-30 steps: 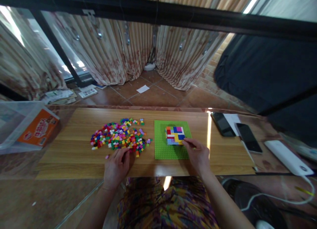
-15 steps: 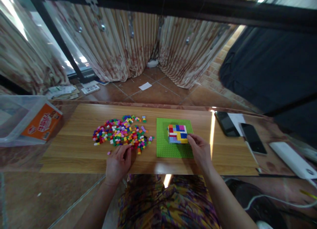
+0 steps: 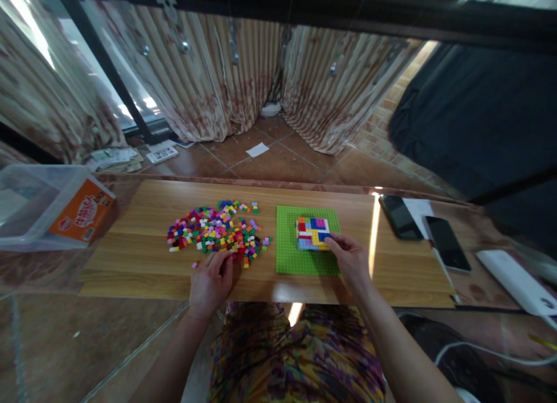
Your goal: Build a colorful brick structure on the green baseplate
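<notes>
On a green studded baseplate (image 3: 287, 258) sits a low block of toy bricks (image 3: 312, 233) in red, white, blue and yellow. My right hand (image 3: 351, 261) pinches at its near right corner, with the fingertips partly over the top; any small brick between them is hidden. To the left lies a loose heap of small coloured toy bricks (image 3: 213, 226). At the heap's near edge rests my left hand (image 3: 212, 281), fingers curled together and touching the bricks. What those fingers hold, if anything, cannot be made out. A single pink brick (image 3: 195, 265) lies beside this hand.
The wooden board (image 3: 130, 263) carries all of this. At the right are a dark phone (image 3: 400, 217), a second phone (image 3: 447, 243) and a white power bank-like slab (image 3: 516, 281). A clear plastic box (image 3: 39, 240) with an orange label stands at the left.
My right hand has shifted slightly left, its fingertips now further over the block's near right corner. My left hand stays at the heap's near edge. The whole view has moved a little.
</notes>
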Motion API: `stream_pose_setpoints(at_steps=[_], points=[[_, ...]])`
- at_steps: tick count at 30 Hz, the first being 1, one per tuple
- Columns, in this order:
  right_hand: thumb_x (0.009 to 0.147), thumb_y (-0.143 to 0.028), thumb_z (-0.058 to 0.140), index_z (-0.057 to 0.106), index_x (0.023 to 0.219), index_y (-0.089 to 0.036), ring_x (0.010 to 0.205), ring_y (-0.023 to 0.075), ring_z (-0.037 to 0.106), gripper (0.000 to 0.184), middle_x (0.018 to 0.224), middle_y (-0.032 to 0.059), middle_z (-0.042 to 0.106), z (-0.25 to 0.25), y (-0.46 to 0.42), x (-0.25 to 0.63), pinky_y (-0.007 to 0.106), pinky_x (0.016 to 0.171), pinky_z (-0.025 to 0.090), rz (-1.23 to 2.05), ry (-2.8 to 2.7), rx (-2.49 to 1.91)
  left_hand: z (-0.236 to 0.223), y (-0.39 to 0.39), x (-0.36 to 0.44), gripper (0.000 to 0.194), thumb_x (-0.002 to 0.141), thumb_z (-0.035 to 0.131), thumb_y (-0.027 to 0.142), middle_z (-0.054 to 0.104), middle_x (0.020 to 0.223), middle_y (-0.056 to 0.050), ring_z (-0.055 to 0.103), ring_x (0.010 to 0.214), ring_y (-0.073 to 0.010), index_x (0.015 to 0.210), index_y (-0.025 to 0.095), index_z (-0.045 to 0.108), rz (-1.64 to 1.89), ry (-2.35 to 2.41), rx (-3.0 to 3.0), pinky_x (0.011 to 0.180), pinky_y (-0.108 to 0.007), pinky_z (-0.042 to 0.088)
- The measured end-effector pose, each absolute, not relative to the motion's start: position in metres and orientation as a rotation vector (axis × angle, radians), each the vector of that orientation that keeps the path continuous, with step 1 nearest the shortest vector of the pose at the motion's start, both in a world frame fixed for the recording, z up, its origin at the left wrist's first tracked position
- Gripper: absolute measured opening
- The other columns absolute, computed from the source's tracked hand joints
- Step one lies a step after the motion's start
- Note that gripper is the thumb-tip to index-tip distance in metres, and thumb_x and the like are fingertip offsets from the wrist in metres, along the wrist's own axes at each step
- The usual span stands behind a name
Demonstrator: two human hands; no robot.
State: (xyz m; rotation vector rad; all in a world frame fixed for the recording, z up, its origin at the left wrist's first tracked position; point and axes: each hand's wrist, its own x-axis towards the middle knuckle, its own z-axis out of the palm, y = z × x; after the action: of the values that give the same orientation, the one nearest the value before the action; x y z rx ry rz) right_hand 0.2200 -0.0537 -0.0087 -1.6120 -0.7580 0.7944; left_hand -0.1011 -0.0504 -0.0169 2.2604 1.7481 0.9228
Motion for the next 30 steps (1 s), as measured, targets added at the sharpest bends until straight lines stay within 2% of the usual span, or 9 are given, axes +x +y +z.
stream_pose_setpoints(at_steps=[4, 9, 12, 18, 24, 30], points=[[0.058, -0.047, 0.08, 0.073, 0.088, -0.016, 0.074, 0.0179, 0.067, 0.044, 0.083, 0.0066, 0.075, -0.004, -0.052, 0.223, 0.033, 0.073, 0.053, 0.865, -0.762, -1.609, -0.016, -0.05, -0.102, 0.018, 0.093, 0.048, 0.03, 0.071, 0.09, -0.004, 0.066, 0.083, -0.0171, 0.094, 0.021, 0.064, 0.936, 1.712, 2.255, 0.072, -0.027, 0.047], [0.066, -0.059, 0.071, 0.073, 0.084, -0.014, 0.062, 0.0128, 0.058, 0.049, 0.077, 0.0061, 0.072, 0.004, -0.058, 0.225, 0.024, 0.055, 0.044, 0.816, -0.67, -1.62, -0.018, -0.05, -0.102, 0.018, 0.093, 0.048, 0.029, 0.071, 0.09, -0.004, 0.066, 0.082, -0.0175, 0.093, 0.021, 0.064, 0.953, 1.723, 2.288, 0.072, -0.028, 0.046], [0.065, -0.058, 0.073, 0.072, 0.081, -0.015, 0.06, 0.0106, 0.054, 0.046, 0.077, 0.005, 0.07, 0.006, -0.064, 0.226, 0.021, 0.051, 0.04, 0.769, -0.601, -1.586, -0.019, -0.051, -0.102, 0.018, 0.093, 0.048, 0.029, 0.071, 0.09, -0.004, 0.066, 0.082, -0.0176, 0.093, 0.021, 0.064, 0.959, 1.721, 2.287, 0.072, -0.028, 0.047], [0.072, -0.052, 0.07, 0.072, 0.086, -0.016, 0.061, 0.0118, 0.053, 0.039, 0.074, 0.0043, 0.068, 0.014, -0.078, 0.205, 0.024, 0.056, 0.042, 0.631, -0.704, -1.568, -0.019, -0.052, -0.101, 0.018, 0.093, 0.048, 0.03, 0.071, 0.09, -0.004, 0.066, 0.082, -0.0178, 0.093, 0.021, 0.064, 0.948, 1.726, 2.268, 0.072, -0.029, 0.046], [0.083, -0.041, 0.061, 0.072, 0.091, -0.02, 0.087, 0.0188, 0.064, 0.025, 0.093, 0.0061, 0.072, 0.014, -0.102, 0.151, 0.032, 0.078, 0.05, 0.699, -1.146, -1.551, -0.017, -0.053, -0.101, 0.016, 0.093, 0.049, 0.028, 0.071, 0.089, -0.003, 0.065, 0.081, -0.0167, 0.093, 0.021, 0.064, 0.941, 1.727, 2.253, 0.072, -0.028, 0.045], [0.09, -0.031, 0.053, 0.069, 0.099, -0.021, 0.081, 0.0162, 0.063, 0.021, 0.089, 0.0051, 0.068, 0.0, -0.105, 0.114, 0.029, 0.074, 0.049, 0.807, -1.595, -1.487, -0.014, -0.055, -0.099, 0.017, 0.093, 0.048, 0.026, 0.071, 0.09, -0.004, 0.065, 0.082, -0.0167, 0.094, 0.021, 0.064, 0.911, 1.727, 2.226, 0.072, -0.028, 0.045]])
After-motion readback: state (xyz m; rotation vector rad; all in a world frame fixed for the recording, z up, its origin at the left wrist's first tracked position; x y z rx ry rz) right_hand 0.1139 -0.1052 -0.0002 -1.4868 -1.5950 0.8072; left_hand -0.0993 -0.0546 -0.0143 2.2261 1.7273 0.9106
